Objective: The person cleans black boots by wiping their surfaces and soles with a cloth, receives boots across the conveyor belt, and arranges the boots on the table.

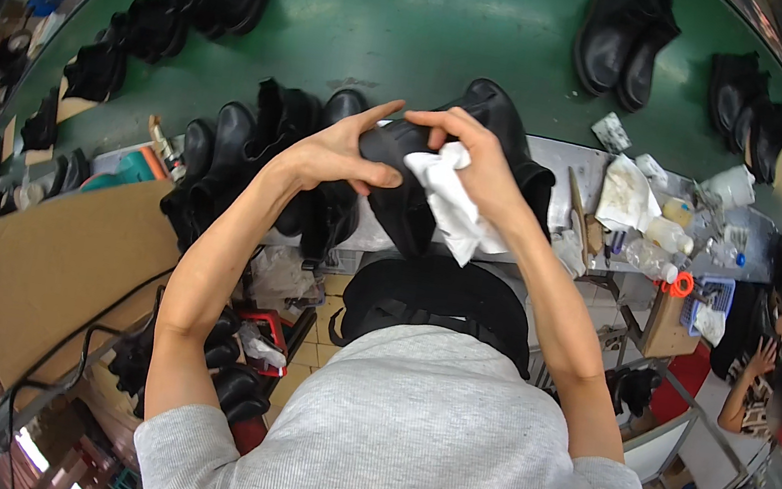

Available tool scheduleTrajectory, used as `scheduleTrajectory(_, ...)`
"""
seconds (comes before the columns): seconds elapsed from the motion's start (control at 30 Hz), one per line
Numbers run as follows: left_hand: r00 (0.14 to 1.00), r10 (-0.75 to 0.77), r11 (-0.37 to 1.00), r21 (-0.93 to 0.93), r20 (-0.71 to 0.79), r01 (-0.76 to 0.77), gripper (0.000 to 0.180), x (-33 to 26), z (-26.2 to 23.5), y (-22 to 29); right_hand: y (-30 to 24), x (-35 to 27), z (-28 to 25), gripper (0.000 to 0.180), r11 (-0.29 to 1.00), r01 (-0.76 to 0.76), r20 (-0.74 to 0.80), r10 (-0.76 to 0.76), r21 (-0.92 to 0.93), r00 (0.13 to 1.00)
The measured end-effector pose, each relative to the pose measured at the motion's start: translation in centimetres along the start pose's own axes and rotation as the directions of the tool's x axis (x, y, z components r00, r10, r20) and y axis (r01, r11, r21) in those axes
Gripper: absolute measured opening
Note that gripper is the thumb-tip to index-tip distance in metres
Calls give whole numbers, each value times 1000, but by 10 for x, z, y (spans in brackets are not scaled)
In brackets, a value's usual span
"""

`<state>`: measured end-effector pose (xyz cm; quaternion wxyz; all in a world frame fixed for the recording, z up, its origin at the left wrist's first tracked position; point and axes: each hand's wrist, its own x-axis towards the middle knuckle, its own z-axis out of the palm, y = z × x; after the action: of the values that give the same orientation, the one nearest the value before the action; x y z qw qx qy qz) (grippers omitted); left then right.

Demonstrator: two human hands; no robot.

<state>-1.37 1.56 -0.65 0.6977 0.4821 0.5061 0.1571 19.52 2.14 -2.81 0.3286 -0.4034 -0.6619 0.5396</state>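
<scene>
A black boot [400,208] is in front of me at the near edge of the bench, its toe pointing away. My left hand [344,155] grips the toe end from the left, thumb lying across the leather and fingers on the far side. From the right, my right hand [483,169] pinches a crumpled white cloth [448,202] against the boot, with its fingers curled over the toe. Part of the cloth hangs down beside the shaft. Another black boot [496,117] lies right behind my right hand, and several black boots [233,135] stand close together to the left.
Pairs of black boots stand along the green work surface [425,17]. At right are a plastic bottle [650,258], a white rag [627,194] and a blue basket [709,302]. A cardboard sheet [64,267] lies at left. Another person's hand [760,359] shows at far right.
</scene>
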Motion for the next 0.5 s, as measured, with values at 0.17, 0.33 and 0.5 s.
scheduleTrajectory(0.17,986,-112,992,-70,-121,104,99,-11,7,4,8,2,2,40,984,176,-27,-175,42,984)
scheduleTrajectory(0.33,982,100,995,-3,-163,-102,108,-34,33,6,-43,-48,-68,29,953,-200,-459,75,-229,885)
scheduleTrajectory(0.5,968,64,996,-40,-244,-76,104,-24,57,24,71,-79,-138,45,476,-582,-511,283,-659,811)
